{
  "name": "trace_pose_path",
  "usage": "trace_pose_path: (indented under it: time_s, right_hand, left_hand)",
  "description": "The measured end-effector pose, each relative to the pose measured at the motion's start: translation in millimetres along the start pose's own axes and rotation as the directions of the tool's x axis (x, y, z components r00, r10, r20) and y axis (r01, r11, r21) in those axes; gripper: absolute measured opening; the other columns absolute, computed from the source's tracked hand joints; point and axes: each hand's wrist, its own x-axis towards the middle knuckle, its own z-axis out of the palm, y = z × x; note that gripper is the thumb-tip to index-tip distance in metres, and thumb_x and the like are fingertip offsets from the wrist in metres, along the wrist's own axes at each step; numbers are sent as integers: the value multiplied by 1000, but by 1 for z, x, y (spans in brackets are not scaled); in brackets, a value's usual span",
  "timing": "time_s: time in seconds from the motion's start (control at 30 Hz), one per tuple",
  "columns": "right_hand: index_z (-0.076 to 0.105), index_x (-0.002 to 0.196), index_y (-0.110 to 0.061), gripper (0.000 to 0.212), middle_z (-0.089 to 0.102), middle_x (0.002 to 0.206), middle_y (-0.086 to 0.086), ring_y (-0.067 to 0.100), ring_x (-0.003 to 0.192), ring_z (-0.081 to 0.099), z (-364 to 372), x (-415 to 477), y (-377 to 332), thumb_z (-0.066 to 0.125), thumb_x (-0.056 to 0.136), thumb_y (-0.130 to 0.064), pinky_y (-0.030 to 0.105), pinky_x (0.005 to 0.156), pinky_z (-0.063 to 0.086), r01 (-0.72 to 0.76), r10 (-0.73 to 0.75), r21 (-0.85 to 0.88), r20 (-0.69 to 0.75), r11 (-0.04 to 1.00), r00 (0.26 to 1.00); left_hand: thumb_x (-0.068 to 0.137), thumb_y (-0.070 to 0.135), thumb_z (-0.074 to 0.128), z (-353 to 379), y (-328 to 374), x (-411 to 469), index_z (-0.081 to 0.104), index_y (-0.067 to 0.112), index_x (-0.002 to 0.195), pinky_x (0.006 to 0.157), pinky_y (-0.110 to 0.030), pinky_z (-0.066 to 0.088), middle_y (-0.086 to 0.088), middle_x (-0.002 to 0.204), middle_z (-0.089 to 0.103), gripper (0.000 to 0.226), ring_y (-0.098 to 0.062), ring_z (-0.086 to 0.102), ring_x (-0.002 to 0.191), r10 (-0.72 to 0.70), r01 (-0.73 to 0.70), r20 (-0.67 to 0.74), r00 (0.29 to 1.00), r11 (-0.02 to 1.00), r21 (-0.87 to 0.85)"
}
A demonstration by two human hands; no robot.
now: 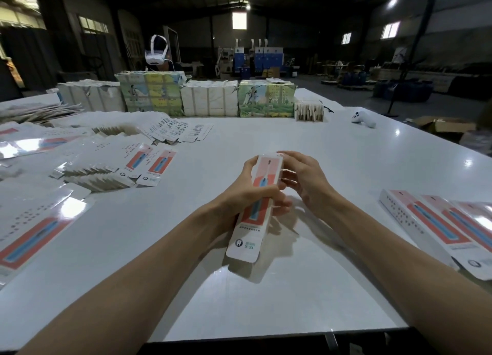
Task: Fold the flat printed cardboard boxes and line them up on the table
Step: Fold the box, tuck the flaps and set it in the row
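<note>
A long white printed box (pixel 259 194) with a red and blue toothbrush picture is held above the middle of the white table (pixel 306 288), its rounded end flap pointing toward me. My left hand (pixel 250 192) grips its middle from the left, fingers wrapped round it. My right hand (pixel 306 181) holds the box's far right edge with curled fingers. Folded boxes (pixel 439 224) lie side by side at the right edge. Flat printed blanks (pixel 111 162) are fanned in piles on the left.
Wrapped bundles of printed cartons (pixel 207 96) stand in a row along the far side. A white headset (pixel 157 50) sits on top of them, and a white controller (pixel 363 118) lies at the far right. An open cardboard carton (pixel 444 126) is on the floor beyond.
</note>
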Motion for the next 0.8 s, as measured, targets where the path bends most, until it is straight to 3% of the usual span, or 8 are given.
trace_pose_path:
  time_s: [0.13,0.27,0.37,0.47,0.57,0.8]
  right_hand:
    - [71,121,-8,22,79,99,8,31,101,76,-8,0,-3,56,107,-15,35,82,64,14,-14,-1,35,1000,999]
    - [74,118,-5,26,79,107,12,30,98,78,-10,-1,-4,54,103,1,34,78,63,142,-133,-123,73,982,988]
    - [75,115,-4,31,80,111,7,29,100,78,-11,-1,-9,50,101,6,38,80,65,203,-192,-152,79,967,978]
    - [75,115,-4,23,79,113,9,31,104,76,-14,-1,-13,57,104,-13,40,83,64,123,-115,-85,98,989,989]
    - [77,112,-2,35,78,114,13,31,103,77,-14,-1,-16,62,104,-33,34,77,63,-5,1,42,84,999,996]
    - [82,97,-6,12,79,100,15,26,91,78,-15,1,-18,71,97,-10,36,71,64,-100,95,102,48,990,994]
  left_hand:
    - [68,22,85,1,1,-3,27,37,148,75,-31,63,-11,120,66,100,-21,77,97,9,-11,39,999,999,42]
    - [71,27,85,0,-1,-5,26,39,149,83,-44,65,-15,122,66,99,-35,77,97,-50,47,33,998,997,68]
    - [73,20,84,1,0,-2,24,40,149,78,-42,65,-14,121,67,99,-35,78,93,-58,57,58,997,998,17]
    - [76,18,84,1,1,-2,22,42,148,67,-32,63,-15,119,66,97,-30,80,85,-53,50,60,997,998,44]
    - [83,14,83,2,0,-2,20,45,145,65,-31,62,-17,118,64,93,-30,80,81,-51,47,70,996,997,56]
    - [83,10,84,2,-2,-3,19,56,136,68,-37,64,-21,115,64,95,-35,79,78,-2,-1,54,999,998,65]
